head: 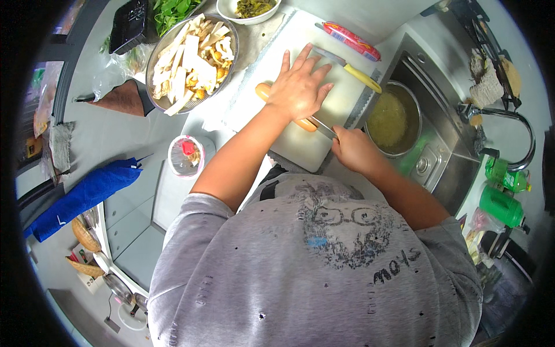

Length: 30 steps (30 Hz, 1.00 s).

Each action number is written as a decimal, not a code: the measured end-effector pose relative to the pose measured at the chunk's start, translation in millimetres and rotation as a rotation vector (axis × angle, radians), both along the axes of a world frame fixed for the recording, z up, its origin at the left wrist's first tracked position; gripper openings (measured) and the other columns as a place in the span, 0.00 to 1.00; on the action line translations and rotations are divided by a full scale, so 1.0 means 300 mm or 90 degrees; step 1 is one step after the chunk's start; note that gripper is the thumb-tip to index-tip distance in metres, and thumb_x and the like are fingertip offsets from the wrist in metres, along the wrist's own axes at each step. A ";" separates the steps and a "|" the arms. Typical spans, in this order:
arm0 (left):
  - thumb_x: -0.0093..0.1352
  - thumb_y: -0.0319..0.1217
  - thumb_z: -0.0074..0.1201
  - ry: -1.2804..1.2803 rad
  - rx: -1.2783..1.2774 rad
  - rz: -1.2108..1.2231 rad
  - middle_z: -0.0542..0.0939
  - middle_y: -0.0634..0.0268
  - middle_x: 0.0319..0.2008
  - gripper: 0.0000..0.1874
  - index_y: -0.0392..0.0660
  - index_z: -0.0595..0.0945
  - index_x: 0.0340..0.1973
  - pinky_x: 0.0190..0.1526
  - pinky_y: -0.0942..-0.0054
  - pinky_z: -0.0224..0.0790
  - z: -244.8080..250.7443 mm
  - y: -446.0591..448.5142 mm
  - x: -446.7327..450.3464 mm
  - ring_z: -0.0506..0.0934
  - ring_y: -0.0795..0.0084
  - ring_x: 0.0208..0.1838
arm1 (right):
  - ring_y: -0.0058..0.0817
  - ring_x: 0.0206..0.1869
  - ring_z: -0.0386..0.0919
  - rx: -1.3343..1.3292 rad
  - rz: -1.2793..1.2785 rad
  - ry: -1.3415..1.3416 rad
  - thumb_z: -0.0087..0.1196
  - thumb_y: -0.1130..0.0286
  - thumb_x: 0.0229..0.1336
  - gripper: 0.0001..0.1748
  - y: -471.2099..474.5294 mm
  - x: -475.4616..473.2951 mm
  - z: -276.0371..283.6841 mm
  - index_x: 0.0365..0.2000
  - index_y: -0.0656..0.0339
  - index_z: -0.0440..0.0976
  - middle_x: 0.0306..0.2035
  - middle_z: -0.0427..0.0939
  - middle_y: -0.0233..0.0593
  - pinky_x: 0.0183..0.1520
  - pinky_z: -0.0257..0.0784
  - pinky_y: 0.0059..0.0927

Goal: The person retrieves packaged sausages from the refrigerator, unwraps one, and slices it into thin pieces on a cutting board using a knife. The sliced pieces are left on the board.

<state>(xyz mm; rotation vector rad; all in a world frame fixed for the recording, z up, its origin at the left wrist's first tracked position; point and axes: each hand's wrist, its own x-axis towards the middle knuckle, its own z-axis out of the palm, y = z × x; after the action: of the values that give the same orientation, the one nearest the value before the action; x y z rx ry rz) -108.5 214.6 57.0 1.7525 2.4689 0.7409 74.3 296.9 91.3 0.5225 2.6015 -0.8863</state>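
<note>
An orange-brown sausage (262, 92) lies slantwise on a white cutting board (299, 149). My left hand (301, 84) rests flat over the middle of it, fingers spread, holding it down; that stretch is hidden under the palm. In my right hand (356, 148) is a knife (323, 127), its handle inside my fist. The blade runs against the sausage's near end beside my left wrist, and its tip is out of sight. Beyond my left fingertips lies a second knife with a yellow handle (363, 78). A red printed sausage packet (351, 40) sits at the board's far right edge.
Left of the board stands a mesh colander (149, 82) of sliced mushrooms. Behind it are a black tray (128, 26), leafy greens (175, 15) and a white bowl (256, 19). A lined bin (190, 157) is at left. On the right, a pot (392, 119) of cloudy liquid occupies the sink (451, 173), beneath a faucet (527, 130).
</note>
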 end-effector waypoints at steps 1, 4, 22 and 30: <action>0.71 0.39 0.47 0.000 0.024 -0.007 0.71 0.57 0.61 0.21 0.50 0.75 0.59 0.72 0.39 0.38 0.003 0.004 -0.004 0.56 0.51 0.74 | 0.56 0.33 0.79 -0.008 0.001 0.009 0.49 0.71 0.57 0.10 0.009 0.001 -0.003 0.35 0.68 0.72 0.24 0.78 0.59 0.39 0.74 0.53; 0.69 0.35 0.49 -0.011 0.160 0.058 0.73 0.56 0.59 0.21 0.48 0.75 0.57 0.70 0.40 0.43 0.017 -0.028 0.009 0.60 0.49 0.71 | 0.57 0.33 0.79 -0.018 0.001 0.031 0.49 0.71 0.57 0.10 0.022 -0.001 -0.009 0.34 0.68 0.72 0.25 0.77 0.59 0.39 0.73 0.53; 0.71 0.38 0.49 -0.176 0.157 0.371 0.79 0.57 0.51 0.16 0.48 0.79 0.52 0.68 0.52 0.48 -0.197 -0.288 -0.003 0.68 0.52 0.64 | 0.56 0.33 0.77 0.054 -0.016 0.047 0.47 0.68 0.60 0.09 -0.047 0.048 -0.005 0.31 0.65 0.70 0.27 0.77 0.56 0.38 0.70 0.54; 0.71 0.41 0.48 -0.169 0.112 0.387 0.77 0.66 0.53 0.13 0.52 0.80 0.48 0.68 0.38 0.38 -0.188 -0.283 0.013 0.64 0.56 0.68 | 0.55 0.34 0.76 0.068 -0.037 0.047 0.48 0.66 0.61 0.10 -0.062 0.072 0.006 0.31 0.64 0.70 0.28 0.77 0.54 0.38 0.69 0.55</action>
<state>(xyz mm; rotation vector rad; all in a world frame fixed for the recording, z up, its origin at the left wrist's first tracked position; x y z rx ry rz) -104.5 129.8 0.5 0.8291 2.8083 1.1621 95.9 278.3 93.2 0.6070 2.7253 -0.8015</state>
